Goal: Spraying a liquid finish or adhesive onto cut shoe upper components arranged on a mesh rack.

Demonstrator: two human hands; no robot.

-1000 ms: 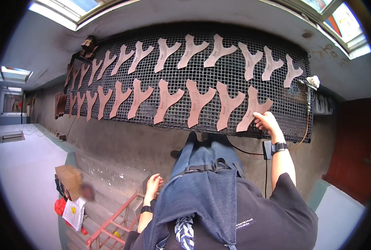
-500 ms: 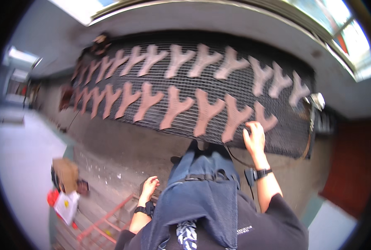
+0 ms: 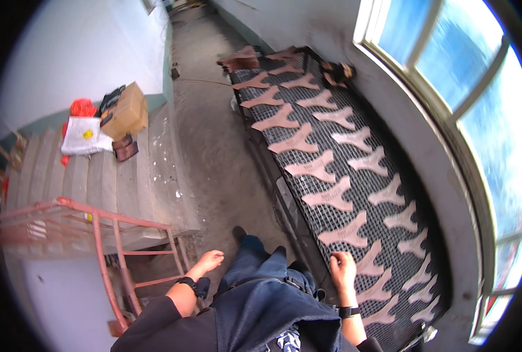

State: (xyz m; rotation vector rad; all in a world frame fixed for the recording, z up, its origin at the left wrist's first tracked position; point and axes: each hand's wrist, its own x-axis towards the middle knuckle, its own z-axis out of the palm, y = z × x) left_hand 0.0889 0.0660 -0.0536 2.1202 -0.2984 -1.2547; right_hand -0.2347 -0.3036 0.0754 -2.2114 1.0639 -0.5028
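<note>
Right hand (image 3: 343, 271), grip loosely curled and holding nothing, is resting on the mesh rack (image 3: 331, 170) beside a Y-shaped piece (image 3: 369, 259); left hand (image 3: 210, 260) is hanging open, suggesting piece laying is pausing.

A grey concrete floor (image 3: 211, 141) runs along a narrow corridor. On the left, concrete stairs (image 3: 97, 182) go beside a pale wall (image 3: 67, 47), with a red metal railing (image 3: 105, 234) below. On the right, large curved windows (image 3: 466, 88) give bright daylight and blue sky.
</note>
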